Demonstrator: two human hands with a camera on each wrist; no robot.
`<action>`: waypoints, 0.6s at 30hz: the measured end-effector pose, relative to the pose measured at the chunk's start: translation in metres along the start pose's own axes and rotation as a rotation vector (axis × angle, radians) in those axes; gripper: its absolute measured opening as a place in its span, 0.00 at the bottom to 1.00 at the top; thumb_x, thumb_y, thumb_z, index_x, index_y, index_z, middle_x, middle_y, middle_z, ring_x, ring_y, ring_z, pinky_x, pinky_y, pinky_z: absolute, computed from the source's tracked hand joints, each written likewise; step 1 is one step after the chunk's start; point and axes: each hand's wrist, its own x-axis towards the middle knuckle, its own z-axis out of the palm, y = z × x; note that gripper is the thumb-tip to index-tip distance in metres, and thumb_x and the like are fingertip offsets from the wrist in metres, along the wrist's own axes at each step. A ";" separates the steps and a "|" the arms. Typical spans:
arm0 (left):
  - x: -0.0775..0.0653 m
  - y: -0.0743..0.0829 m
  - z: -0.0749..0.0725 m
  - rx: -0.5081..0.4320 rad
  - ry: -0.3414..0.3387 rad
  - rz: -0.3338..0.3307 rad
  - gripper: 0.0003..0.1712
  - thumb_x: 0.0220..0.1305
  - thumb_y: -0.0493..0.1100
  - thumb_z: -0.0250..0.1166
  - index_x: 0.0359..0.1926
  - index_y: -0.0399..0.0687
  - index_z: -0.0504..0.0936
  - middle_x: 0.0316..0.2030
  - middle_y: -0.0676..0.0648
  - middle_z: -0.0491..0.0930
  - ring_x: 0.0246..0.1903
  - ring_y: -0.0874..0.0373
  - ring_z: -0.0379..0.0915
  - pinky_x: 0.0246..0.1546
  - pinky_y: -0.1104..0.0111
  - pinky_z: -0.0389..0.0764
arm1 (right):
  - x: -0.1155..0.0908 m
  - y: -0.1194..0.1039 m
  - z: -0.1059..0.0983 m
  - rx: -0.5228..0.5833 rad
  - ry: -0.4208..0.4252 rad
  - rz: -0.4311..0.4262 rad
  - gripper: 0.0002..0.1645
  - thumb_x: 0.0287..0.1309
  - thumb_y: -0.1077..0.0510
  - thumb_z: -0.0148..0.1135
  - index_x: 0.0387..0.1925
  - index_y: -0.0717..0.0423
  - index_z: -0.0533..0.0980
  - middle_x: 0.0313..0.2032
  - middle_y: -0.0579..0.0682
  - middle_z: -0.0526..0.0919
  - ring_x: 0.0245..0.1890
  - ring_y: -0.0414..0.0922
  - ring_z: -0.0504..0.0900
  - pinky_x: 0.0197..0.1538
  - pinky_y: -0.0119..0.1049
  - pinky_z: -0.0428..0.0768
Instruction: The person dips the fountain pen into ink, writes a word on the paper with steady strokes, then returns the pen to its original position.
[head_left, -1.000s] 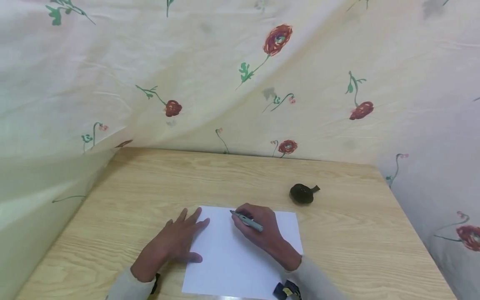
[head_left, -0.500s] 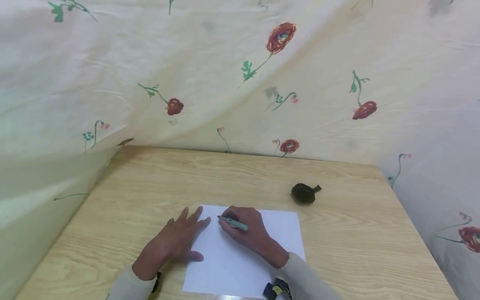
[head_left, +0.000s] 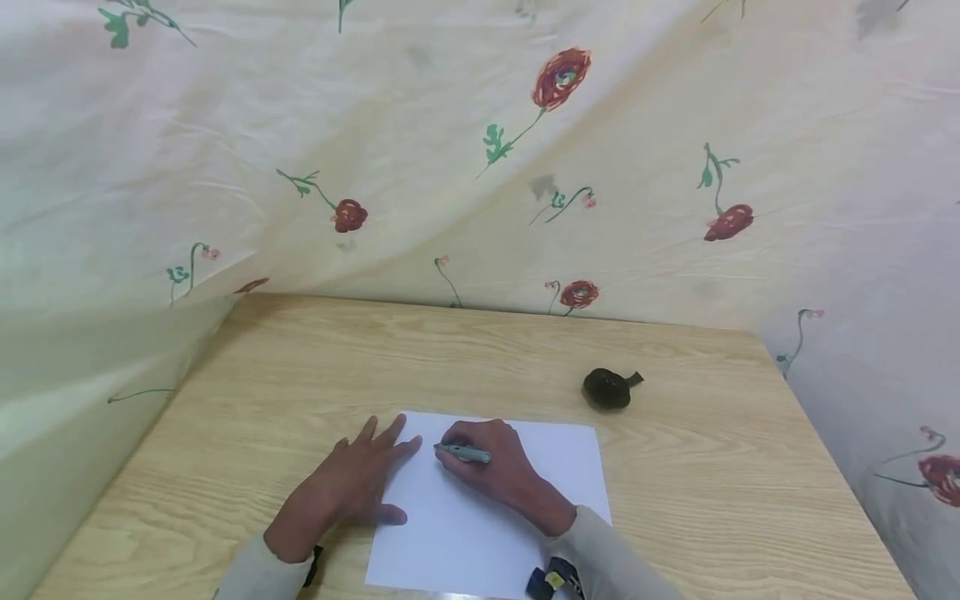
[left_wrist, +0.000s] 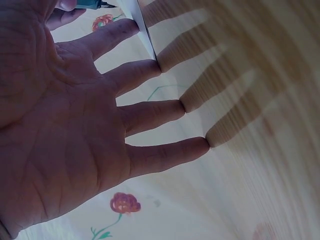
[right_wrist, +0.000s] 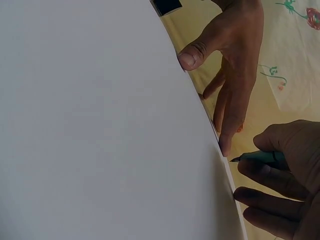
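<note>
A white sheet of paper (head_left: 435, 533) lies on the wooden table. My left hand (head_left: 352, 479) rests at its left edge with fingers spread and straight; in the left wrist view the fingertips (left_wrist: 200, 144) touch down at the wood and the paper's edge. My right hand (head_left: 498, 467) pinches a grey-green marker pen (head_left: 468, 453) between thumb and fingers, its dark tip pointing left, close over the upper left part of the sheet. In the right wrist view the pen (right_wrist: 265, 158) shows its tip near the paper surface. No marks show on the paper.
Behind the sheet, to the right, sits a small black rounded object (head_left: 607, 388) with a short tab. The wooden table (head_left: 712, 467) extends on both sides. A cloth (head_left: 420, 125) with printed red flowers hangs along the back and sides.
My right hand has moved left across the sheet with the pen, then slightly toward me. The left hand has stayed in place on the paper's edge.
</note>
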 end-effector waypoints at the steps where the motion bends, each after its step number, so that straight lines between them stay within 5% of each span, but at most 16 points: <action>1: 0.000 0.000 -0.001 -0.002 -0.002 -0.001 0.56 0.45 0.65 0.78 0.74 0.57 0.65 0.76 0.41 0.53 0.72 0.29 0.46 0.58 0.31 0.61 | 0.000 0.000 0.000 0.003 0.000 -0.004 0.04 0.57 0.55 0.71 0.34 0.49 0.85 0.31 0.38 0.88 0.31 0.32 0.84 0.37 0.30 0.80; 18: 0.001 -0.003 -0.009 0.005 -0.006 0.012 0.56 0.45 0.64 0.78 0.74 0.57 0.66 0.76 0.42 0.54 0.72 0.29 0.47 0.58 0.31 0.63 | 0.007 -0.001 -0.003 -0.055 -0.006 -0.018 0.03 0.54 0.57 0.72 0.32 0.47 0.86 0.31 0.39 0.89 0.31 0.33 0.86 0.34 0.27 0.79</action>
